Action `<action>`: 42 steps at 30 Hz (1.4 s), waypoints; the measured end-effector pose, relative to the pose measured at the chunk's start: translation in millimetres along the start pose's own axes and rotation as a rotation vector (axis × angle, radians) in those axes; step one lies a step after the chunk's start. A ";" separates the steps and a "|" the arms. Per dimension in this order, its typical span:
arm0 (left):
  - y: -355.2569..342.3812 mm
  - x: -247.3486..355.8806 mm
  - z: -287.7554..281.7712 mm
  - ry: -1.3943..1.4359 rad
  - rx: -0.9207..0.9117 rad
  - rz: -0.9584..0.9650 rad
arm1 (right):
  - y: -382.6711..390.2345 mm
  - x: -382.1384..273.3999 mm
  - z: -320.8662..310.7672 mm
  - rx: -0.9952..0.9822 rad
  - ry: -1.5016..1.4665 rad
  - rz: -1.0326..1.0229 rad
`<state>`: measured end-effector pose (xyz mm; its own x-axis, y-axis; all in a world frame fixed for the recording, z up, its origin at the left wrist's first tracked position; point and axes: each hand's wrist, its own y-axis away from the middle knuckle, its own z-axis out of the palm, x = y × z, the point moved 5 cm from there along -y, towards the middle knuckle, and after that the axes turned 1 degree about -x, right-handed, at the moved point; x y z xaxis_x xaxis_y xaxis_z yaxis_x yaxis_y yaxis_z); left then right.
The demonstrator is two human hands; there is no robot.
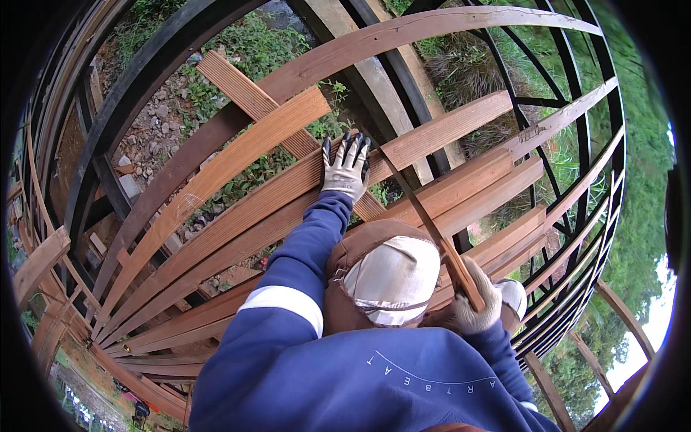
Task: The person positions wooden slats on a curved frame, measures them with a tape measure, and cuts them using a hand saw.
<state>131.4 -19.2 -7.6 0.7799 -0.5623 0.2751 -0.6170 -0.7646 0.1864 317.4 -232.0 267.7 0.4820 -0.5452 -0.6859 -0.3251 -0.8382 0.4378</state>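
Note:
My left hand (345,169), in a grey glove with black fingertips, presses flat on a grooved brown wooden plank (237,216) that lies across a dark metal frame (129,108). My right hand (476,301), in a light glove, grips the wooden handle of a handsaw (414,205). The thin blade runs from that hand up and to the left across the plank, ending just right of my left hand's fingers. My blue sleeves and a brown and white cap (385,277) fill the lower middle.
Several more wooden planks (461,187) lie side by side over the metal beams, with open gaps between them. Below the frame are stony ground (155,129) and grass (489,65). A black metal railing (583,144) curves along the right.

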 end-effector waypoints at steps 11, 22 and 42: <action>5.8 17.5 8.7 0.069 0.080 0.037 | -134.2 12.6 81.1 0.079 -0.030 -0.054; -2.6 6.4 4.1 -0.024 0.055 0.015 | -107.6 17.4 60.4 0.014 -0.094 -0.105; -7.0 9.0 7.2 0.029 0.028 0.015 | -137.3 5.6 76.6 0.031 -0.056 -0.012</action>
<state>143.5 -21.1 -13.2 0.7672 -0.5642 0.3051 -0.6247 -0.7653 0.1554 302.4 -119.1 159.2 0.4399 -0.5330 -0.7228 -0.3453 -0.8434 0.4118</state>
